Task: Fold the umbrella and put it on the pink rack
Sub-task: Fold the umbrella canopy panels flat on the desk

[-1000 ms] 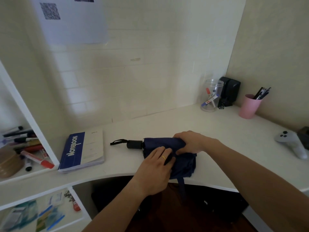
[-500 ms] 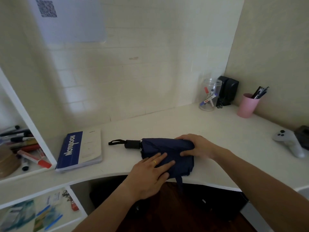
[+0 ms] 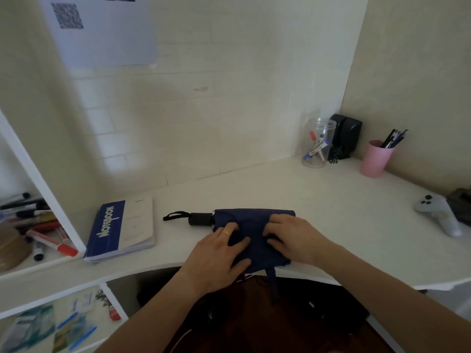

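A navy folding umbrella lies collapsed on the white desk near its front edge. Its black handle and wrist loop point left. The loose canopy cloth is bunched, and its closing strap hangs over the desk edge. My left hand lies on the left part of the cloth with fingers spread, pressing it down. My right hand sits on the middle and right part, its fingertips curled into the fabric. No pink rack shows in this view.
A blue notebook lies left of the handle. At the back right stand a clear jar of markers, a black speaker and a pink pen cup. A grey controller lies far right. Left shelves hold markers.
My right hand has slid from the umbrella's right end toward its middle. My left hand has shifted slightly up onto the cloth. The umbrella stays in place on the desk.
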The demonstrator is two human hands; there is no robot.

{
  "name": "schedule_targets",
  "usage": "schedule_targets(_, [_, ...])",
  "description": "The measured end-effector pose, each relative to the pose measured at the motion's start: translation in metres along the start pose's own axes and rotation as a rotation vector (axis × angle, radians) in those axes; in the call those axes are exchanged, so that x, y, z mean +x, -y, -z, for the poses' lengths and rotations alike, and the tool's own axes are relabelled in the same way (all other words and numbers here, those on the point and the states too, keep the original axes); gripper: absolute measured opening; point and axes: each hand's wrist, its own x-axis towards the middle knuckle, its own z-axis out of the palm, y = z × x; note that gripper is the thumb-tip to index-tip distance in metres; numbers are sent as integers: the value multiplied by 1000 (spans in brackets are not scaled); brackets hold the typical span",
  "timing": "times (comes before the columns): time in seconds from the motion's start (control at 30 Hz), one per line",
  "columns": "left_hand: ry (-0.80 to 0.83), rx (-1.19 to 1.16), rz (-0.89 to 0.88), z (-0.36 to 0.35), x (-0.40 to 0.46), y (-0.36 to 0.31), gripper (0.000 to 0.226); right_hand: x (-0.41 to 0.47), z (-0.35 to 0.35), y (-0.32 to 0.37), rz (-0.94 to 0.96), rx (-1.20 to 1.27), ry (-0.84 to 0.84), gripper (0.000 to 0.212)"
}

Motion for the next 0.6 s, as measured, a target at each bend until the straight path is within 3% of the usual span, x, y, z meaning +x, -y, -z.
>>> schedule_targets(0.17, [-4,-11,-4,5,-12,9,59,-29,-18,-13,-33,123,-81,30])
schedule_targets(0.27, [-83,-271,159,12,-4,11,46,-31,-18,-13,-50,159,-107,32])
schedule_targets(0.33, [-151,-326,258,11,7,13,44,-32,-19,-12,-62,165,-111,41])
schedule_targets(0.47, [-247,54,79,-7,15,21,64,-34,-22,-12,-55,161,-124,52])
schedule_targets(0.6, [-118,77,-3,-16,1,44,69,-37,-26,-16,-53,171,-166,52])
